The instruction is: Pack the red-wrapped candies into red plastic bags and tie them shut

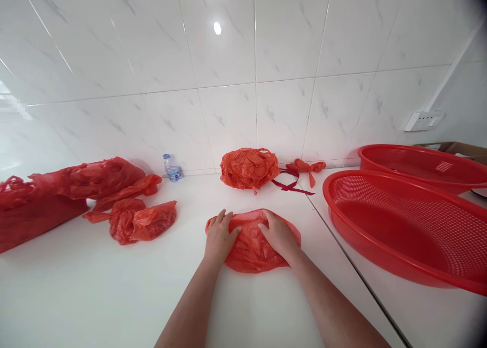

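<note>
A thin red plastic bag [251, 246] lies crumpled on the white table in front of me, its paler far edge partly folded over. My left hand [220, 239] holds the bag at its left side, fingers over the far edge and thumb pointing inward across the plastic. On the right side, my right hand [280, 236] grips the bag with the thumb on top and the fingers curled at the far rim. Some fingers are partly hidden by the hand and film. What the bag contains, if anything, cannot be made out.
Behind stands a bundled red bag [249, 169], beside dark red ribbon [291, 186] and a knotted red bag [306, 168]. Left are a tied red bag [142, 221], a large red bundle [95, 178] and a water bottle [173, 170]. Red baskets [395, 226] occupy the right.
</note>
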The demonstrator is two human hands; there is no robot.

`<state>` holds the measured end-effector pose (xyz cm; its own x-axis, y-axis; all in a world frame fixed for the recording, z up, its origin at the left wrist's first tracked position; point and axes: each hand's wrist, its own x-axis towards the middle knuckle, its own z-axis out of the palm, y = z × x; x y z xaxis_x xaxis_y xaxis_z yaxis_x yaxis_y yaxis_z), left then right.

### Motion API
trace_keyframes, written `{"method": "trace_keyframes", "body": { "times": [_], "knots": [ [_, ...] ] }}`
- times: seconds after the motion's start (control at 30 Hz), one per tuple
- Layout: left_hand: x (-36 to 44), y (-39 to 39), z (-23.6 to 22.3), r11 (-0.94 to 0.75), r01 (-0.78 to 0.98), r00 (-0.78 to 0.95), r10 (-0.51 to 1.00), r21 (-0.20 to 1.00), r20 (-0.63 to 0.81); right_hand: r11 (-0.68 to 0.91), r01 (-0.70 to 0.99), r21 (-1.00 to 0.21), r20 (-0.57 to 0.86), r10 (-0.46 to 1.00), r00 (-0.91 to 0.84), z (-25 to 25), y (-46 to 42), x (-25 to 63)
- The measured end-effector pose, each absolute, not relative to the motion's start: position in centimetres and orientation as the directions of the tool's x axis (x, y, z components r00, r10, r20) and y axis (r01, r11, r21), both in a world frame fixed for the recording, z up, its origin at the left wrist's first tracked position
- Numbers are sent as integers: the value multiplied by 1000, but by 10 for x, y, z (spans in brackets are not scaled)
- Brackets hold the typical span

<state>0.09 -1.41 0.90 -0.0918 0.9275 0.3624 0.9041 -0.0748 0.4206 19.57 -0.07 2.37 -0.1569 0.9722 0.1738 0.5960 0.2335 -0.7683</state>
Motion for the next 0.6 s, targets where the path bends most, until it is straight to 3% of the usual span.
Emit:
{"method": "trace_keyframes", "body": {
  "times": [0.07, 0.2, 0.33, 0.43, 0.6],
  "knots": [
    [0, -13, 9, -73, 901, -103, 922, 428, 373, 238, 581, -779, 178, 971, -159, 23, 0, 196],
    [1, -16, 19, -126, 892, -144, 830, 433, 539, 243, 579, -779, 205, 970, -132, 23, 2, 197],
    [-3, -17, 25, -17, 912, -272, 724, 411, 634, 294, 578, -762, 262, 955, -140, 22, 4, 196],
    [-11, -14, 22, 41, 846, -381, 743, 531, 550, 315, 602, -734, 273, 948, -163, 20, 4, 196],
    [-24, -7, 12, 71, 518, -458, 865, 852, 206, 355, 667, -655, 266, 934, -236, 16, 4, 195]
  ]
}}
